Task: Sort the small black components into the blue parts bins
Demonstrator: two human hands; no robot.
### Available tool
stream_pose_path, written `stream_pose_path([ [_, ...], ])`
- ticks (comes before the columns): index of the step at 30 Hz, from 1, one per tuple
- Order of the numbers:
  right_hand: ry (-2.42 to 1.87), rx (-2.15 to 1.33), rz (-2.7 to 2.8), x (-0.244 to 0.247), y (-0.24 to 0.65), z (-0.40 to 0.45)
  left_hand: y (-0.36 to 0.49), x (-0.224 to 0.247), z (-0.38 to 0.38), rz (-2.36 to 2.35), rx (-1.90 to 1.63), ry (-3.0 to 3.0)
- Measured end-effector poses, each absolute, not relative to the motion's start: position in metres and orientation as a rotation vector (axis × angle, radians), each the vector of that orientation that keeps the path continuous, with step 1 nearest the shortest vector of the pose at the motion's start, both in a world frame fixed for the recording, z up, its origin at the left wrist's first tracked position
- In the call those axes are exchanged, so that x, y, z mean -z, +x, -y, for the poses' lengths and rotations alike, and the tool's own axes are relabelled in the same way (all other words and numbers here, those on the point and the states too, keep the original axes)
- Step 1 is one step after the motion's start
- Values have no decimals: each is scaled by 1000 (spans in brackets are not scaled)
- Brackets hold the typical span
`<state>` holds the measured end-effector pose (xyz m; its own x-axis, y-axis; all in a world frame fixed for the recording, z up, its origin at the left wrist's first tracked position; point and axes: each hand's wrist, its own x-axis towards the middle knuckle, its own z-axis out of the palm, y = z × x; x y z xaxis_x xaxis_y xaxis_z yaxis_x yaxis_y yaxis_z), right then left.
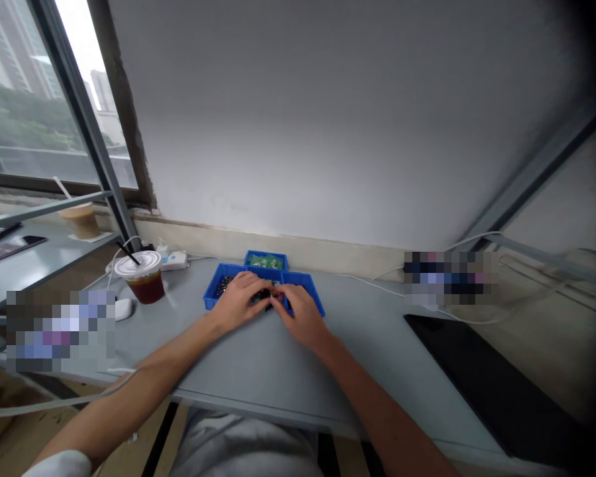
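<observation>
my left hand point(243, 298) and right hand point(300, 315) pinching some small dark part point(268, 298), mid-frame, over the blue trays point(212, 297), lidded cup of dark drink point(146, 281) off left

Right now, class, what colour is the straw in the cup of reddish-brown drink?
The straw is black, clearest in the head camera's view.

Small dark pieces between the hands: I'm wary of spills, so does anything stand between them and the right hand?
Nothing visible: the right hand is at the small dark pieces; the red-brown drink stands off to the left.
</observation>
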<state>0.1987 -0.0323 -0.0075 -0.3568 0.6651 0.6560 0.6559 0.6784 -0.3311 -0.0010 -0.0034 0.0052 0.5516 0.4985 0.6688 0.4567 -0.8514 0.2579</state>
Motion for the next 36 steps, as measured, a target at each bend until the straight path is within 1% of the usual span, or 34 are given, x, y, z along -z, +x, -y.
stream_pose_path([
  [4,-1010,-28,2077,9,199,31,-1,-7,6,-759,-1224,2803],
  [8,-961,-243,2033,9,198,29,-2,-9,8,-681,-1187,2934],
  [11,-950,-374,2008,8,198,28,-2,-7,7,-651,-1288,2971],
  [15,-955,-420,1987,5,198,29,0,-5,6,-650,-1437,2960],
  [22,-933,-483,1930,3,196,31,-1,-5,3,-753,-1349,2965],
  [29,-946,-440,1880,2,198,29,-2,-6,1,-721,-1237,2971],
  [36,-952,-267,1782,6,201,29,1,-8,7,-735,-1155,2898],
])
